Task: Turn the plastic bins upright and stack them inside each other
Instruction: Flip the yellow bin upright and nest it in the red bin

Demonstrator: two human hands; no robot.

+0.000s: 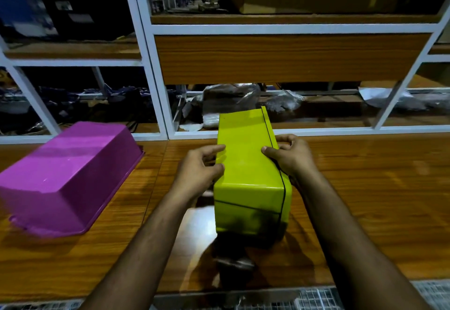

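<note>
A yellow-green plastic bin [246, 163] is in the middle of the wooden table, lifted and tilted, with its closed bottom or side facing me; its opening is hidden. My left hand [201, 168] grips its left side, thumb on top. My right hand [288, 156] grips its right edge along the rim. A purple plastic bin [68, 176] lies upside down on the table at the left, rim down, apart from both hands.
The wooden table [365, 200] stretches to the right of the bins. Behind it stands a white-framed shelf unit [155, 78] with wooden boards, holding plastic bags and dark clutter. A metal grid [316, 297] runs along the table's near edge.
</note>
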